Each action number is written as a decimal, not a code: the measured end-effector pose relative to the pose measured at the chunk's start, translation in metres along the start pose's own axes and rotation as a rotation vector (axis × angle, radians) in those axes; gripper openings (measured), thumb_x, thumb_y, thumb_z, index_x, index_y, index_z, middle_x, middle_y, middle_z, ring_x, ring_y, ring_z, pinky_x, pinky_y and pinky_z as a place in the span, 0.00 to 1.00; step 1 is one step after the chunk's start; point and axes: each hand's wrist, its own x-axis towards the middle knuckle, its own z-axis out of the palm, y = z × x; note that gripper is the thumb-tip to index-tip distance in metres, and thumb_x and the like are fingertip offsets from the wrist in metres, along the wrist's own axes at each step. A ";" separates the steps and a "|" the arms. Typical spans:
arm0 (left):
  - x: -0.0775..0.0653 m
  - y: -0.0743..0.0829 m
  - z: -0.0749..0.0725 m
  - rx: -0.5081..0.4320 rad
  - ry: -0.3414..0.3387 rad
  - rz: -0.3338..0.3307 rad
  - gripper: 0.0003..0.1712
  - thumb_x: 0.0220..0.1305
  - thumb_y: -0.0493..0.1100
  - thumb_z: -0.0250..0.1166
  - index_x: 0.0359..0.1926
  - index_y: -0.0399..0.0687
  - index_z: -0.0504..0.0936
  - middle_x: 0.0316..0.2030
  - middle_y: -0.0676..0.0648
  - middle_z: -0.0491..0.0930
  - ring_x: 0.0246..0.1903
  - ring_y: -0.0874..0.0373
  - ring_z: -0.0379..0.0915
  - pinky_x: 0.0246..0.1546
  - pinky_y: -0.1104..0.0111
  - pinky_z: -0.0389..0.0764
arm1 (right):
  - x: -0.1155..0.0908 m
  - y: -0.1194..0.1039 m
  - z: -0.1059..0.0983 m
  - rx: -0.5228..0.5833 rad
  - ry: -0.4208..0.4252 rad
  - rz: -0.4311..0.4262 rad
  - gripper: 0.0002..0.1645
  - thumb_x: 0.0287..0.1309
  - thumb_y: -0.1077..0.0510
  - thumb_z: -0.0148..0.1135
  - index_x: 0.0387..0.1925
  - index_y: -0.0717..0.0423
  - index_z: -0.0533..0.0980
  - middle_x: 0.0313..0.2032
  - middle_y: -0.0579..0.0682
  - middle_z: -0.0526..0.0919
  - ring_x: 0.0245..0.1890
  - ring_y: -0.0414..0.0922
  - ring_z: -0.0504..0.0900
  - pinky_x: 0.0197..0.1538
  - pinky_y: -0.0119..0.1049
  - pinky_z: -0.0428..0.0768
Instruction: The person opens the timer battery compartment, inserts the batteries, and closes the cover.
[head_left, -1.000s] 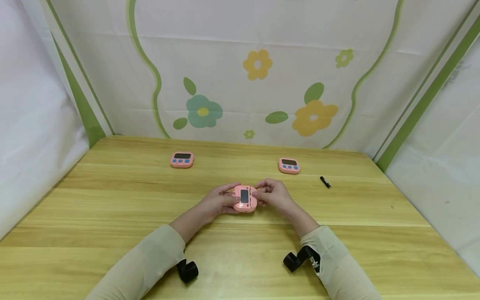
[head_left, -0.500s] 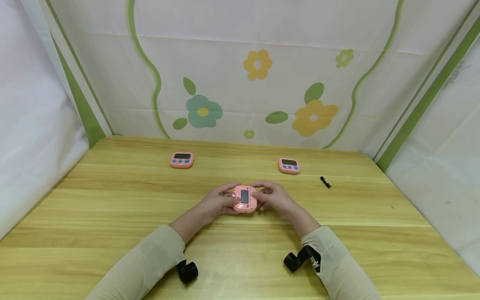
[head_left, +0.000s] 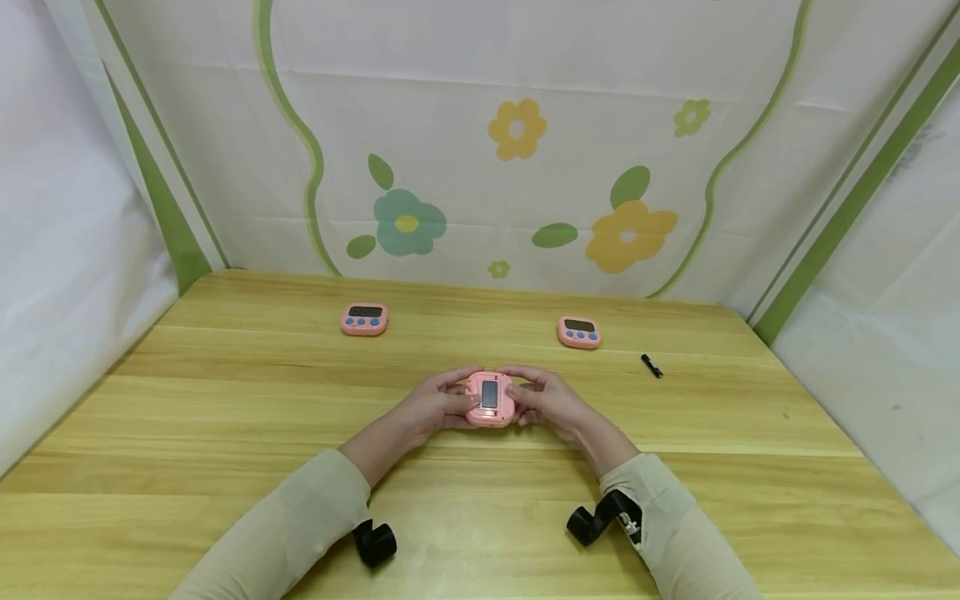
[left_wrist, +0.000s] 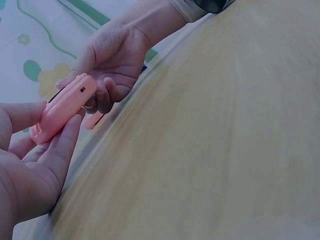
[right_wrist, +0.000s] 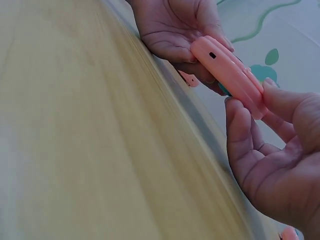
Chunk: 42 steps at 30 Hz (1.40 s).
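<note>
A pink digital timer (head_left: 490,393) is held over the middle of the table, its back with a dark rectangular panel facing up. My left hand (head_left: 432,405) grips its left side, thumb on the back and fingers beneath. On the opposite side, my right hand (head_left: 553,402) pinches the timer, thumb on the back near the right edge and index finger along the far edge. The left wrist view shows the timer (left_wrist: 64,107) edge-on with a small dark slot in its side. In the right wrist view, fingers of both hands hold the timer (right_wrist: 230,75) at opposite ends.
Two more pink timers with blue buttons lie face up towards the back, one timer (head_left: 364,320) at left and another timer (head_left: 579,332) at right. A small black cylinder resembling a battery (head_left: 652,366) lies farther right. Behind the wooden table (head_left: 225,433) hangs a flowered cloth (head_left: 465,100).
My right index finger has slid leftward along the timer's far edge. Dark marks along the right part of the timer's back no longer show. My left hand has kept its grip.
</note>
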 end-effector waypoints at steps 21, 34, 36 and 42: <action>-0.001 0.004 0.011 -0.049 0.169 0.053 0.31 0.53 0.25 0.55 0.59 0.43 0.61 0.43 0.36 0.71 0.34 0.51 0.74 0.36 0.61 0.76 | 0.001 -0.009 0.011 -0.035 0.203 -0.095 0.20 0.53 0.65 0.55 0.49 0.67 0.68 0.29 0.53 0.76 0.23 0.41 0.73 0.27 0.31 0.75; 0.001 0.000 0.007 0.050 0.219 0.137 0.27 0.54 0.32 0.59 0.57 0.41 0.67 0.44 0.38 0.69 0.37 0.50 0.72 0.37 0.63 0.76 | -0.015 -0.030 0.030 -0.424 0.300 -0.349 0.15 0.47 0.69 0.59 0.41 0.69 0.74 0.31 0.58 0.76 0.35 0.49 0.72 0.38 0.37 0.73; 0.000 0.000 0.008 0.007 0.173 0.133 0.27 0.57 0.36 0.57 0.58 0.38 0.63 0.46 0.36 0.68 0.40 0.47 0.72 0.38 0.61 0.75 | -0.017 -0.032 0.033 -0.450 0.312 -0.359 0.14 0.47 0.69 0.60 0.40 0.68 0.75 0.32 0.59 0.76 0.35 0.50 0.72 0.36 0.36 0.73; -0.001 0.002 0.009 -0.072 0.136 0.135 0.29 0.59 0.41 0.56 0.58 0.32 0.59 0.48 0.34 0.66 0.44 0.44 0.69 0.42 0.61 0.73 | -0.017 -0.031 0.036 -0.493 0.291 -0.393 0.12 0.45 0.70 0.61 0.36 0.69 0.76 0.33 0.59 0.77 0.36 0.52 0.73 0.37 0.42 0.73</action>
